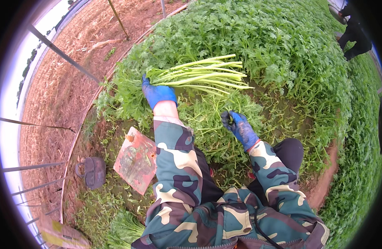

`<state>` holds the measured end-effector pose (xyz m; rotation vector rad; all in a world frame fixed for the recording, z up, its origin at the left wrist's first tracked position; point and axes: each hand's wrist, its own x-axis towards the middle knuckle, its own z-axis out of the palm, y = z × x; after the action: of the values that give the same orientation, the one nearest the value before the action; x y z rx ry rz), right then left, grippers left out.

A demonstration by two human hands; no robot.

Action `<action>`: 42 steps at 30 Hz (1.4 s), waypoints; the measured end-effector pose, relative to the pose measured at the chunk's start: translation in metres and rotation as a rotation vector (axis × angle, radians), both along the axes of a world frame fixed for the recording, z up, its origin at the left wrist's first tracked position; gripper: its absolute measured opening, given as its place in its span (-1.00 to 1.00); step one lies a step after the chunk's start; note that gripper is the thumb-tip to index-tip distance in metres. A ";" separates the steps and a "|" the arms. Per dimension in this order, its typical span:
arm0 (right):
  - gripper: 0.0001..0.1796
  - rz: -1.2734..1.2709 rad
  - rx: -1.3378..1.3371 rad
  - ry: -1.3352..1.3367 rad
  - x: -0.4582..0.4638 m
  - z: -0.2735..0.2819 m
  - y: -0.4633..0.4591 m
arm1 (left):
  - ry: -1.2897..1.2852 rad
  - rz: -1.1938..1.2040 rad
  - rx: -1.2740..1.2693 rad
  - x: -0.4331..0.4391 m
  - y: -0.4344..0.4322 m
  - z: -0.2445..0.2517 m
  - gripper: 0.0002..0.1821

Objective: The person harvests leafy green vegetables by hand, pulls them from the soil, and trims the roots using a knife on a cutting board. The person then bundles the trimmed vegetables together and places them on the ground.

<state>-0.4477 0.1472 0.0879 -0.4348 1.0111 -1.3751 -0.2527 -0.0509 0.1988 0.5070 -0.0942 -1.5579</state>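
My left hand [159,93], in a blue glove, is closed around a bunch of leafy greens with long pale stems [206,74]. Their cut ends point right, and the feathery leaves [128,90] hang to the left of the hand. Lower and to the right is my right hand [240,127], in a blue glove with dark, soiled fingertips. Its fingers are curled above loose cut greens [209,137] on the ground between my legs. A bit of green shows at the fingertips, but whether they grip it is unclear.
Dense standing greens [240,34] grow ahead and to the right. A worn reddish board [136,162] and a dark basket with a handle [95,172] are at left. Bundled greens [125,228] lie lower left, near a sack [63,233]. Metal poles [63,56] slant at left; a person [354,37] stands far right.
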 end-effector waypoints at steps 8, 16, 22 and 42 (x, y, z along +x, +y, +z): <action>-0.56 0.121 -0.547 0.488 0.052 0.045 -0.077 | 0.014 -0.150 0.150 -0.016 0.009 -0.004 -0.48; -0.86 -0.306 -0.286 -0.314 0.008 -0.003 -0.044 | 0.040 -0.163 0.240 0.004 -0.001 -0.006 -0.46; -0.64 -0.399 -0.426 -0.690 -0.025 -0.022 -0.042 | -0.008 -0.183 0.225 0.007 -0.004 -0.009 -0.47; -0.70 -0.031 -0.589 0.920 0.037 0.050 -0.063 | -0.032 -0.242 0.260 -0.017 0.005 -0.001 -0.54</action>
<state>-0.4108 0.0840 0.1381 -1.5968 1.3104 -1.5072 -0.2700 -0.0458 0.1979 0.7464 0.0246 -1.8110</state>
